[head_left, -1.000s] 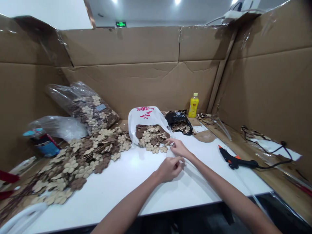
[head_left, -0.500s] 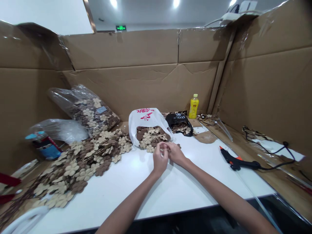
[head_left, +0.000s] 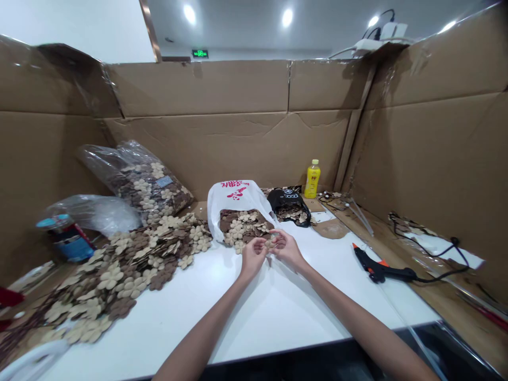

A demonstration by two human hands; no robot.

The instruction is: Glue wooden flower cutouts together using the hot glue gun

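Observation:
In front of the white plastic bag [head_left: 238, 193], my left hand [head_left: 253, 256] and my right hand [head_left: 288, 251] meet fingertip to fingertip. Between them they pinch a small beige flower piece [head_left: 270, 244], partly covered by the fingers. Beige and brown flower pieces [head_left: 239, 227] spill from the bag's mouth just beyond my hands. A large loose heap of the same flower pieces [head_left: 130, 264] spreads over the left of the white tabletop [head_left: 186, 323].
A black glue gun [head_left: 383, 267] with an orange tip lies at the right, its cord running right. Behind stand a black bag [head_left: 289, 197] of pieces and a yellow bottle [head_left: 313, 179]. A clear bag [head_left: 145, 182] and a blue-lidded jar [head_left: 71, 241] are at left. Cardboard walls [head_left: 206, 137] enclose the table.
My hands have come slightly apart and the fingers have shifted, so a beige piece now shows between the fingertips. The view has tilted up a little.

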